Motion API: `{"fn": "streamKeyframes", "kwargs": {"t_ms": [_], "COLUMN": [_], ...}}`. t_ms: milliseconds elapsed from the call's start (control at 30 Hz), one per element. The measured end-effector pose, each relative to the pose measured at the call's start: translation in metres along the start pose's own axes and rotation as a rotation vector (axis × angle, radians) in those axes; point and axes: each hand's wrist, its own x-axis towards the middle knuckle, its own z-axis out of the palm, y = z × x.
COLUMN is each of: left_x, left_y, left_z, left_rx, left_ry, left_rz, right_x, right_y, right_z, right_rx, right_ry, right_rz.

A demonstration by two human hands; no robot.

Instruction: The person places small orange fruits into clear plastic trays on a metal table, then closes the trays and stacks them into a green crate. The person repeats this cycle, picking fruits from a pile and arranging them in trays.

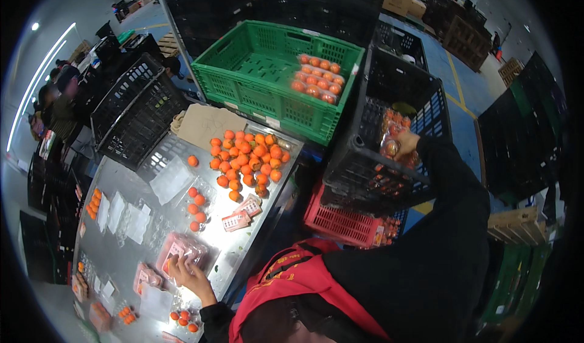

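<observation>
My left hand [189,277] rests with its fingers apart on the near edge of a stack of clear plastic trays [198,251] with a pink printed card on top. My right hand [407,145] reaches into a black plastic crate [353,160] and grips a clear pack of orange fruit [391,146]; its far fingers are hidden. More packed fruit lies around it in that crate. On the metal table [219,270], a pile of loose persimmons [244,156] sits toward the back right. Several persimmons [197,208] form a row in a clear tray nearer me. Pink printed cards [242,214] lie beside them.
Behind the table stands a green crate [269,101] with clear packs of persimmons [319,78] at its right. A black crate [137,114] leans at the table's back left. White liner sheets [171,178] lie about. Below the black crate is a red crate [342,224]. People [66,101] stand at far left.
</observation>
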Motion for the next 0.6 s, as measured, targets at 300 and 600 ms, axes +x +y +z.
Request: {"fn": "streamKeyframes", "kwargs": {"t_ms": [300,600], "left_x": [0.061,0.087], "left_y": [0.082,0.118], "left_z": [0.034,0.008], "left_rx": [-0.478,-1.613], "left_ry": [-0.124,-0.925], "left_rz": [0.177,-0.215], "right_x": [-0.133,-0.267], "right_y": [-0.107,-0.396], "right_z": [-0.097,-0.114], "right_rx": [-0.061,-0.391], "right_ry": [0.815,1.400], "right_rz": [0.184,-0.671]}}
